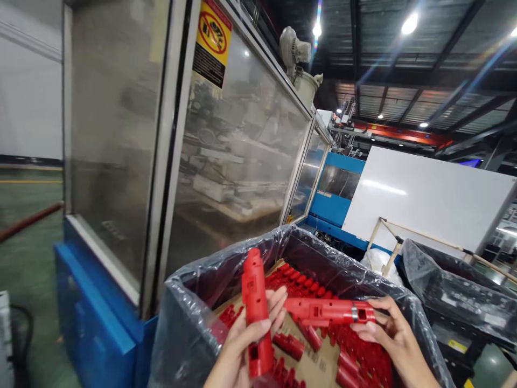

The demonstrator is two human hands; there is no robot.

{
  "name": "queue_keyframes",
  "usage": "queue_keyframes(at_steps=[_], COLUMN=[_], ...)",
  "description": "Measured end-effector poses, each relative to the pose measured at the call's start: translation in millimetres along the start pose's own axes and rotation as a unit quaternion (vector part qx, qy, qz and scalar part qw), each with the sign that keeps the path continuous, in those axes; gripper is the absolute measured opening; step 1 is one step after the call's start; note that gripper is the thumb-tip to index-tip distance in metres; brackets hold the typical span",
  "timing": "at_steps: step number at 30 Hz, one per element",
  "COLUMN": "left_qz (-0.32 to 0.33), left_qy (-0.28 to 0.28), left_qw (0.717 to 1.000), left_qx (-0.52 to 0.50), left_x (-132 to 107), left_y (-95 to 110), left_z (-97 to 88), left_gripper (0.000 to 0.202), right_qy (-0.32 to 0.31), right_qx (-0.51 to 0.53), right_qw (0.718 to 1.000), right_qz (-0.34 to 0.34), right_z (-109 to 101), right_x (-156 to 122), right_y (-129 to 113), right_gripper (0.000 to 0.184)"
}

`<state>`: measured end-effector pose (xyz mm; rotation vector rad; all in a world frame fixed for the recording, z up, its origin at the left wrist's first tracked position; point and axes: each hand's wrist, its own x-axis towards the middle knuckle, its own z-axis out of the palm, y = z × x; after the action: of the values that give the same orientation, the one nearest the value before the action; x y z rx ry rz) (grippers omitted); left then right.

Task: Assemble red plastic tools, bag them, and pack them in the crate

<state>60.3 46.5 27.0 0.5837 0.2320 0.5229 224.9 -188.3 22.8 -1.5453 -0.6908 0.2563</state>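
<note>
the left hand (246, 350) is closed around the lower half of an upright red plastic part (255, 307), its thumb across the front and its fingers curled behind. the right hand (393, 337) grips one end of a level red plastic part (323, 311), just past a metal band (354, 312) around it. the far end of the level part reaches just beside the left hand's fingers. below the hands, a heap of matching red parts (307, 291) lies on a brown cardboard sheet (319, 366) inside a bin with a clear plastic liner (189, 318) folded over its rim. to the left of the bin stands a machine with tall glass guard panels (242, 151) above a blue base (92, 318), with a yellow warning sign (212, 40) near the top and a grey blower (294, 54) on the upper edge. to the right sits a second plastic-lined bin (448, 291), beyond it a large white panel (428, 199). a green floor (28, 258) shows at the far left, and lights hang from the factory ceiling (404, 70).
</note>
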Motion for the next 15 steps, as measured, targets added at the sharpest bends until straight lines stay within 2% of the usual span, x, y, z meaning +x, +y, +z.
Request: queue_keyframes(at_steps=[3, 7, 11, 15], left_qz=[0.043, 0.040, 0.048, 0.049], left_qy=[-0.015, -0.052, -0.043, -0.040], left_qw=[0.999, 0.998, 0.998, 0.998], left_qx=[-0.002, 0.010, -0.004, -0.027], left_x=[-8.7, -13.0, -16.6, -21.5], left_y=[2.6, 0.7, -3.4, -1.7], left_z=[4.6, 7.4, 9.3, 12.2], left_gripper=[0.039, 0.038, 0.039, 0.038], right_qy=[0.073, 0.120, 0.109, 0.067], right_qx=[0.069, 0.116, 0.130, 0.122], right_qw=[0.995, 0.986, 0.984, 0.987], right_qz=[0.008, 0.024, 0.048, 0.076], right_z=[10.6, 26.1, 35.5, 39.8], right_x=[-5.3, -10.4, -13.5, -15.7], right_y=[-4.7, -13.3, -15.9, -15.6], right_gripper=[0.054, 0.060, 0.065, 0.069])
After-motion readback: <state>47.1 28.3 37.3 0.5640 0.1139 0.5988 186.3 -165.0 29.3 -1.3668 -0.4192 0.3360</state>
